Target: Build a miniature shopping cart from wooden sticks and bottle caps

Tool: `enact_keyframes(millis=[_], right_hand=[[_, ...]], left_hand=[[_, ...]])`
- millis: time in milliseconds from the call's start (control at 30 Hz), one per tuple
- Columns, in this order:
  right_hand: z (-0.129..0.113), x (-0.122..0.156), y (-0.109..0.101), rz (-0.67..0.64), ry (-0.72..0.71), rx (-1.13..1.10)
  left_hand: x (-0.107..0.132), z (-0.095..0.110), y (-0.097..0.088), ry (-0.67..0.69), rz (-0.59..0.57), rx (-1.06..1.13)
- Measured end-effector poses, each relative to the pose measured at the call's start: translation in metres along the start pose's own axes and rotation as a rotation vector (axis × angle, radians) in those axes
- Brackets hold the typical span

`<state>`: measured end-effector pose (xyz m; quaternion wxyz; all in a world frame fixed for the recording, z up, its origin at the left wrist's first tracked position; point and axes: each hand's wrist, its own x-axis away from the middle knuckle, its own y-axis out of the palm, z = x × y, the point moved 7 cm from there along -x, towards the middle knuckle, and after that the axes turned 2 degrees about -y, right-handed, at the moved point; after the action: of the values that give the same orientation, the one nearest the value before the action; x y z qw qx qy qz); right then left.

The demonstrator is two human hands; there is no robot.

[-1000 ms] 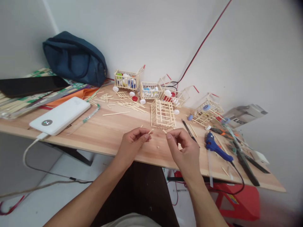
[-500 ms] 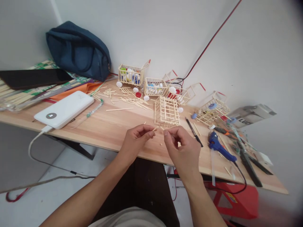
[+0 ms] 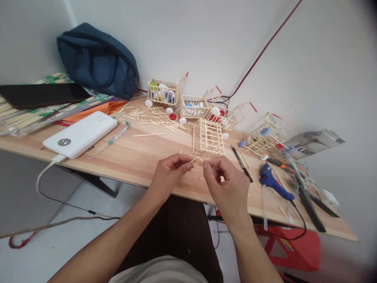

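Over the table's front part, my left hand [image 3: 173, 169] pinches a short wooden stick [image 3: 193, 160] between thumb and fingers. Facing it, my right hand [image 3: 225, 177] grips another small wooden stick [image 3: 200, 158], mostly covered by the fingers. The two stick ends point at each other and seem to touch or nearly touch. Just beyond my hands stands a wooden stick cage [image 3: 208, 137] with a grid of bars. A black pen [image 3: 242, 164] lies to the right of it. Tiny cut bits rest on the wood near my fingers.
Small stick carts [image 3: 163, 91] with bottle-cap wheels line the wall. Loose sticks [image 3: 167, 126] lie before them. A white power bank [image 3: 81, 134] and blue bag [image 3: 98, 61] are on the left; a blue glue gun [image 3: 275, 182] and pliers [image 3: 311, 210] on the right.
The two stick ends have come closer together, closing the small gap between them. Both hands keep their pinch and have hardly moved.
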<state>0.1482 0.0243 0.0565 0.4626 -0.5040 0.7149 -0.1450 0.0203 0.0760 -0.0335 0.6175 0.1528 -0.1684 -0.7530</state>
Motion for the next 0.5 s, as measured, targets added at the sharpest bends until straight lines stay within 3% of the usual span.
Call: enact_keyframes(millis=[500], right_hand=[[-0.0017,0.0016,0.0009,-0.008,-0.008,0.031]], left_hand=[[-0.0003,-0.0022,-0.0008,-0.003,0.010,0.011]])
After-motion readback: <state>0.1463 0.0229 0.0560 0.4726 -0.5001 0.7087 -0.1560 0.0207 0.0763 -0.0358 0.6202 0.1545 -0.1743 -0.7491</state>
